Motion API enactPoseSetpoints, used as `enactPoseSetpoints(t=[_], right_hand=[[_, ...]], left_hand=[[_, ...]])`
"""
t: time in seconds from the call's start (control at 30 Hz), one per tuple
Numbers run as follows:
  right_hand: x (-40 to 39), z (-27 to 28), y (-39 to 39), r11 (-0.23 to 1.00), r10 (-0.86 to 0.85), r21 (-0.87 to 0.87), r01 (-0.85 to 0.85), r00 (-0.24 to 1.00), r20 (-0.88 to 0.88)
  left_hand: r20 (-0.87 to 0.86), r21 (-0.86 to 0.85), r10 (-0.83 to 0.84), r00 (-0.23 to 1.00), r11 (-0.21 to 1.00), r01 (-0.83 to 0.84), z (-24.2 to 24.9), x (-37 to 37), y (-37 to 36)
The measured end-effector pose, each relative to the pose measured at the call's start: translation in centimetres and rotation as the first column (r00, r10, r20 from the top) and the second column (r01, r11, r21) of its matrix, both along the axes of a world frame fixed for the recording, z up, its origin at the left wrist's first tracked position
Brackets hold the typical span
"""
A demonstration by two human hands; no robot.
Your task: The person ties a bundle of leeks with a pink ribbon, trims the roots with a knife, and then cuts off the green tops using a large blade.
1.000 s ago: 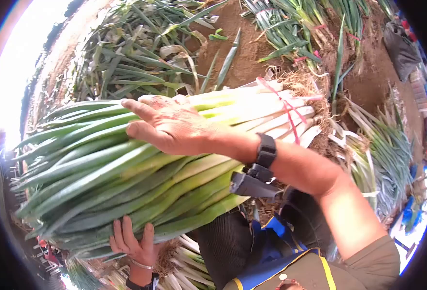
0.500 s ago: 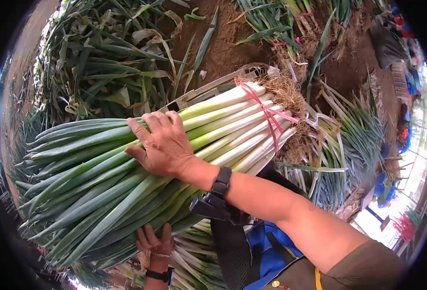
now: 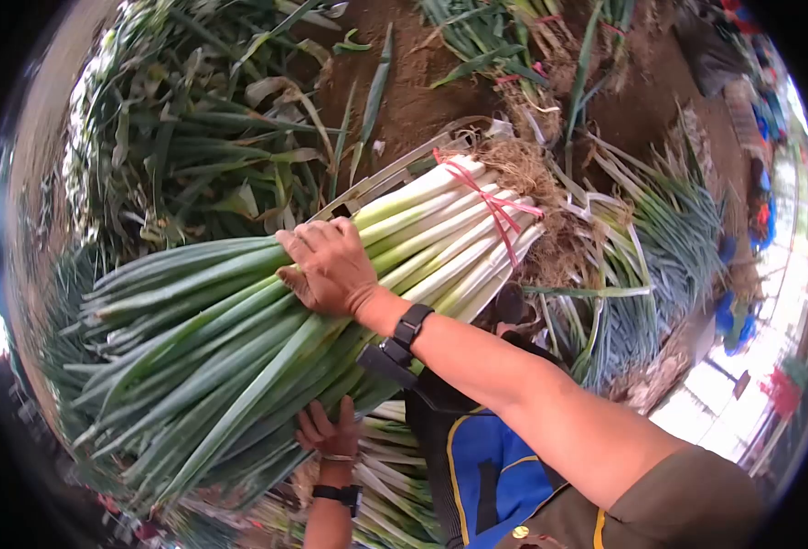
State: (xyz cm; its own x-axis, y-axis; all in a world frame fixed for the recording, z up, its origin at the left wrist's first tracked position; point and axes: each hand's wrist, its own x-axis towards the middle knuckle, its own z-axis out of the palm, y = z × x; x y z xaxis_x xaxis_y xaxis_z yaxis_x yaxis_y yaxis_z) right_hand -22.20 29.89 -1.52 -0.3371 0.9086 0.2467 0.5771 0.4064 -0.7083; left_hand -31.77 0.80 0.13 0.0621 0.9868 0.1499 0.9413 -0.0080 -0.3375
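A large bundle of long green onions lies slantwise before me, green leaves at the lower left and white stalks at the upper right. Pink ties circle the white part near the shaggy roots. My right hand rests on top where green turns pale, its fingers bent over the upper stalks and thumb pressed against them. My left hand holds the lower side of the leaves, with its fingertips partly hidden among them. Beneath the bundle, a pale slatted crate edge shows.
A big heap of loose leaves lies at upper left on brown soil. More tied onion bunches lie at the top, and another pile is on the right. Several onion stalks lie below, near my blue-and-black bag.
My right hand has shifted along the stalks toward the roots, its fingers more bent. The left hand has moved up and right, and the leaf ends have drawn rightward. The view has shifted slightly.
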Motion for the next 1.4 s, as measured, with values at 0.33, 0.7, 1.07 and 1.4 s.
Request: enactPoseSetpoints(t=[0.33, 0.7, 1.07, 1.4], right_hand=[[-3.9, 6.8, -9.3, 0.943, -0.131, -0.307, 0.125, 0.991, 0.000], [-5.6, 4.9, -9.2, 0.956, -0.182, -0.217, 0.196, 0.980, 0.085], [-4.0, 6.3, -9.0, 0.948, -0.190, -0.276, 0.160, 0.978, -0.085], [10.7, 9.3, -18.0, 0.787, -0.273, -0.611, 0.078, 0.933, -0.233]], left_hand=[[0.198, -0.170, 0.092, 0.976, 0.984, -0.058, 1.9, 0.2, -0.2], [0.371, -0.238, 0.154, 0.916, 0.969, -0.067, 3.9, 0.6, 1.7], [0.414, -0.325, 0.204, 0.887, 0.943, -0.065, 6.7, 2.1, 2.8], [0.408, -0.244, -0.023, 0.913, 0.961, 0.133, 13.0, 4.5, 9.0]])
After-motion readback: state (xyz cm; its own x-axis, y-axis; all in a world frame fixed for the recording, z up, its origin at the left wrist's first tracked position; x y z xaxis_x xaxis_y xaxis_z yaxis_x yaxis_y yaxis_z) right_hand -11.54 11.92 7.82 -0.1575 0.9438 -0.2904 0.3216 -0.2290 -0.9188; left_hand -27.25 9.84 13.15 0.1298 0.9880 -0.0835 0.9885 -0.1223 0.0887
